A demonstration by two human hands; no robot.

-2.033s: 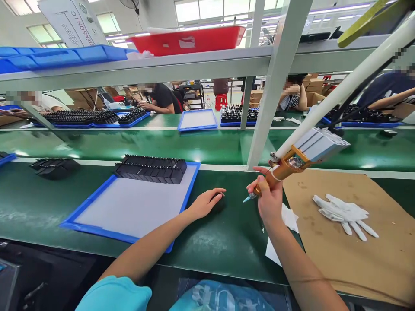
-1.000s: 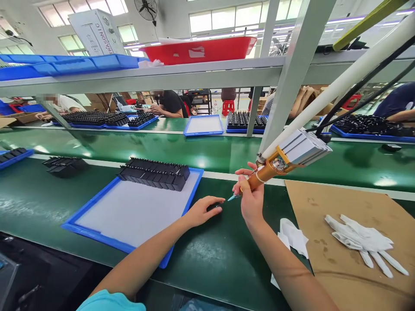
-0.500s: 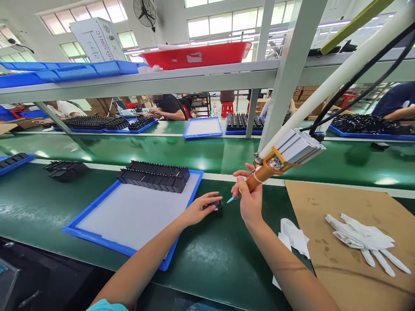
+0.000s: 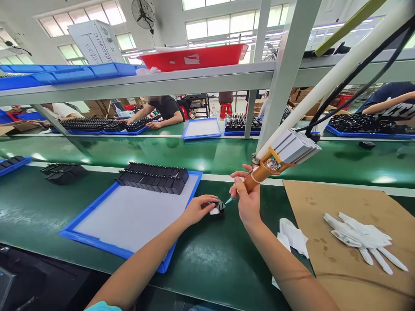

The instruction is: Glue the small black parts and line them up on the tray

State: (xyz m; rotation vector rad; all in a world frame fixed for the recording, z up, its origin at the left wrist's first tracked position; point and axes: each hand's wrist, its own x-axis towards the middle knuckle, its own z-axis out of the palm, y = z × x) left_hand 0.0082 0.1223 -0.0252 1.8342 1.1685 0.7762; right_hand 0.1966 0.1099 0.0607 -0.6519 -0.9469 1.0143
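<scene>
My left hand [image 4: 198, 209] is closed on a small black part [image 4: 220, 212] with a whitish piece on it, resting on the green table just right of the tray. My right hand [image 4: 249, 199] is wrapped round an orange dispensing tool [image 4: 258, 176] hanging from a white arm. The tool's pale blue tip [image 4: 229, 200] points down-left and is at the black part's upper right edge; contact cannot be made out. Rows of black housings [image 4: 152, 177] stand at the far end of the blue-rimmed tray [image 4: 94, 239].
White gloves [image 4: 361, 239] lie on brown cardboard [image 4: 340, 203] at the right, with white cloth [image 4: 292, 235] beside it. More black housings [image 4: 64, 172] stand at the left. A shelf [image 4: 201, 82] crosses above; people work beyond it.
The black part shows more clearly under my left fingers, which have closed in on it. The tool tip is now nearer the part. Across the line, a person's arm has reached over a tray.
</scene>
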